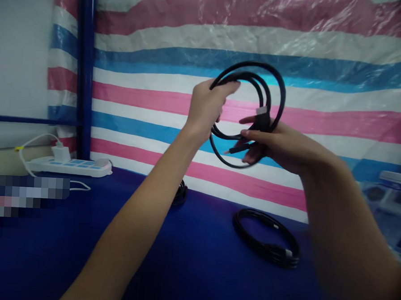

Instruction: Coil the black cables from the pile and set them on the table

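Both my hands hold one black cable (pixel 277 89) wound into a loose coil, raised in front of a striped tarp. My left hand (pixel 206 107) pinches the coil's upper left side with closed fingers. My right hand (pixel 278 143) grips the coil's lower right side, where a plug with a silver end sits by my fingers. Below on the blue table (pixel 194 266) lies a second coiled black cable (pixel 266 236), untouched. A third dark bundle (pixel 180 193) shows partly behind my left forearm.
A white power strip (pixel 72 165) with a white charger and white cord lies at the table's back left. A blue metal post (pixel 85 72) stands beside it. The pink, white and blue tarp (pixel 327 44) hangs behind. Blurred items sit at the right edge.
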Demonstrator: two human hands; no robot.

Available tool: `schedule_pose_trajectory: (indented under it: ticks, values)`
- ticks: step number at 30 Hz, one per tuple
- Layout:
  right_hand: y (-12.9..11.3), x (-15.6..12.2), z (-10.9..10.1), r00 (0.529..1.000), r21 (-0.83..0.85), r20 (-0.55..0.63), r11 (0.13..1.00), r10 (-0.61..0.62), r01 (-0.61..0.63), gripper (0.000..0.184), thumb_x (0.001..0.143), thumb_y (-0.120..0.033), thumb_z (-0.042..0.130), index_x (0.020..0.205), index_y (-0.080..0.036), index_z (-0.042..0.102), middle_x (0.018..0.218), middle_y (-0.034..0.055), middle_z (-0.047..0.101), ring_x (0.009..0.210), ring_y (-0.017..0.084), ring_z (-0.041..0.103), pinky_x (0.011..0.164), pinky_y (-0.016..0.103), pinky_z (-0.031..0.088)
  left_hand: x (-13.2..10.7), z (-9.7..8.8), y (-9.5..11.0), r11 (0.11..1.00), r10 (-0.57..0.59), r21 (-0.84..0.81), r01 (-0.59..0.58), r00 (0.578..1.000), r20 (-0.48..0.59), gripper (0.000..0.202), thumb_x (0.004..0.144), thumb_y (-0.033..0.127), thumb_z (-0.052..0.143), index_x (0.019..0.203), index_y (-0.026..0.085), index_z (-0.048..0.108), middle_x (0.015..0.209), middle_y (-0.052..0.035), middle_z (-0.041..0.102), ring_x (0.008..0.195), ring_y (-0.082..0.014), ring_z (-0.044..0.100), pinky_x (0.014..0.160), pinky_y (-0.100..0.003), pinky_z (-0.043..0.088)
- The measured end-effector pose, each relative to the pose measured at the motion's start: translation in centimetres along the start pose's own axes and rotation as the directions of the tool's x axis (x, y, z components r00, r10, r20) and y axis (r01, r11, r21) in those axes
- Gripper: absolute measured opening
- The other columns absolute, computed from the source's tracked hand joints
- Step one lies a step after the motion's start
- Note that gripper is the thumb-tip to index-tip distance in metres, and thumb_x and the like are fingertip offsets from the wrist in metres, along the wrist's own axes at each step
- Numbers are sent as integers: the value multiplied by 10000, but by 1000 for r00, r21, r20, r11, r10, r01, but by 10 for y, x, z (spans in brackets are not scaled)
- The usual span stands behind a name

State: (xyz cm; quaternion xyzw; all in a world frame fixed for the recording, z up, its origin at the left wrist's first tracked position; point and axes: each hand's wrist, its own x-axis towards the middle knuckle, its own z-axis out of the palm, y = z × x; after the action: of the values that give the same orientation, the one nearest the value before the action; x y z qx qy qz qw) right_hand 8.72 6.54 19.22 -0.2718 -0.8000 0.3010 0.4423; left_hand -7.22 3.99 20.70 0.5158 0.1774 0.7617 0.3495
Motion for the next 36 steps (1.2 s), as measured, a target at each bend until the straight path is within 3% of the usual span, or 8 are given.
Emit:
schedule_pose_trajectory:
  ticks: [5,9,13,16,20,25,31,36]
  values:
    - [8,2,-9,999,-87,-28,996,-21,18,320,673,-294,741,872,-191,513,499,-73,347,340,22,272,286,163,156,2,-7,9,975,-218,154,163,855,470,105,793,175,575,694,140,571,478,33,403,386,-57,391,408,-203,296]
    - [6,3,-15,998,158,-6,986,55,-53,371,688,-422,714,929,-211,527,565,-58,399,365,10,203,310,175,133,9,-12,8,987,-155,10,162,926,345,127,789,84,529,669,126,530,435,74,303,335,-10,265,358,-162,254]
    - [3,5,-24,966,391,-231,920,117,-18,301,781,-486,586,826,-191,547,468,-89,216,368,29,106,312,191,188,20,-16,-2,987,-17,-160,26,998,60,179,832,165,485,655,142,505,428,100,183,314,-7,143,326,-172,167]
    - [5,11,-22,922,437,-381,892,70,112,185,801,-348,575,714,-190,538,486,-66,272,391,43,215,380,186,325,21,-14,-8,985,-19,-172,22,1000,22,196,838,186,492,644,159,486,425,99,187,315,-13,164,342,-177,196]
    - [15,20,-9,886,167,-431,950,-171,264,150,751,-327,633,734,-187,581,782,8,560,740,105,544,677,244,478,13,-6,-12,989,-149,33,146,948,281,166,825,182,521,664,149,496,440,91,252,334,-7,214,360,-174,207]
    - [30,28,-2,733,-280,-410,840,-543,466,304,853,-516,466,882,-219,526,1042,32,573,1012,167,552,840,327,459,5,-3,-9,931,-316,310,193,851,419,138,811,215,532,695,146,502,495,49,361,358,-8,284,381,-183,223]
    - [39,26,6,862,-57,-216,887,-459,458,461,693,-435,707,1022,-248,443,1169,38,550,1101,187,530,920,360,450,2,-3,-9,818,-2,543,-193,941,337,222,720,168,597,572,158,431,503,20,335,407,-26,270,412,-216,151]
    - [51,20,6,965,89,-20,961,-262,263,726,669,-355,731,1283,-332,346,1317,51,464,1240,219,430,968,412,422,1,1,-6,889,89,400,-221,943,322,258,758,159,549,546,176,402,506,25,279,469,-49,233,467,-242,192]
